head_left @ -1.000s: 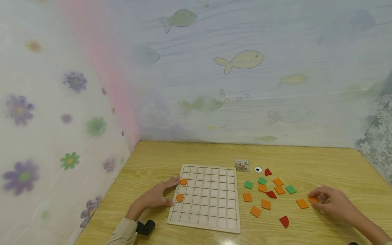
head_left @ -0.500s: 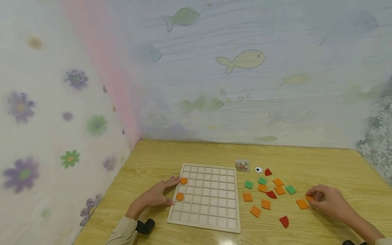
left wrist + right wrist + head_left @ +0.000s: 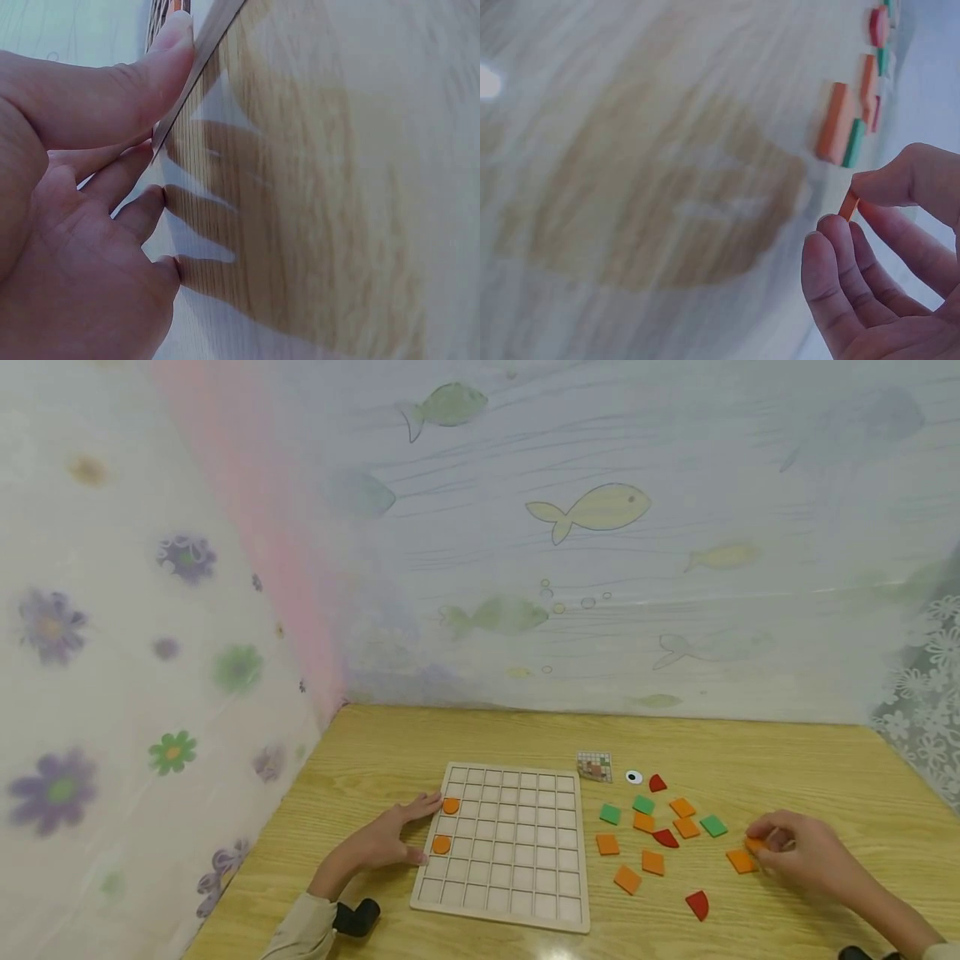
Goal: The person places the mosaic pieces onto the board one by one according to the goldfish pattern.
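Flat on the wooden table, a pale grid board (image 3: 500,841) bears two orange round pieces (image 3: 451,806) in its leftmost column. My left hand (image 3: 378,839) rests at the board's left edge, fingers extended. In the left wrist view the thumb (image 3: 161,71) presses on the board's edge, while other fingertips touch the table. On the right, my right hand (image 3: 810,857) pinches a thin orange tile (image 3: 848,204) between thumb and fingers, which hide most of its outline. An orange square tile (image 3: 741,861) lies on the table right beside those fingertips.
Between board and right hand lie several loose pieces: orange squares (image 3: 653,862), green squares (image 3: 714,825) and red quarter-circles (image 3: 697,905). A black-and-white eye piece (image 3: 633,777) and a small pattern card (image 3: 595,767) are behind them. Printed curtains (image 3: 600,610) border the table.
My right hand has shifted slightly left with the orange tile, which now overlaps the loose orange square in the head view. The left hand and board have stayed put.
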Demonstrator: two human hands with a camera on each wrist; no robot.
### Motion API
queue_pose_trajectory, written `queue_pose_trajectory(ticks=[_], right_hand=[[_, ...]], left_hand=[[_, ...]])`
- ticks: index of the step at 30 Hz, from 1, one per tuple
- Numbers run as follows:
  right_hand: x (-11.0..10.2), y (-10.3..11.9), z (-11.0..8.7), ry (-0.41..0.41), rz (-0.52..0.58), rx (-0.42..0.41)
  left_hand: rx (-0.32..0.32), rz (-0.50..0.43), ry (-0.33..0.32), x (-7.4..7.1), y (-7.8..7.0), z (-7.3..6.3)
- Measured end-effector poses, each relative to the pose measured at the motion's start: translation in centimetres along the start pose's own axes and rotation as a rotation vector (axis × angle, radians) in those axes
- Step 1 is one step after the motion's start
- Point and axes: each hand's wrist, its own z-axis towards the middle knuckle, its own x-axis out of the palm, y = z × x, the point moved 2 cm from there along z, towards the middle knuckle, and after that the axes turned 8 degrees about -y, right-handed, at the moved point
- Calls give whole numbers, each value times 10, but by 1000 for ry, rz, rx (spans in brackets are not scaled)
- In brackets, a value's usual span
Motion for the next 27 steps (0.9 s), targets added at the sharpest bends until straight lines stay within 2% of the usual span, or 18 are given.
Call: queue_pose_trajectory(ticks=[9, 15, 20, 27], right_hand=[[5, 23, 7, -62, 39, -104], [15, 47, 16, -34, 110, -151], [26, 68, 24, -20, 172, -229], [39, 91, 31, -14, 207, -268]], left_hand=[[2, -4, -6, -1, -1, -2], [0, 0, -11, -1, -1, -3], [0, 7, -11, -2, 0, -3], [-5, 18, -6, 0, 0, -1]])
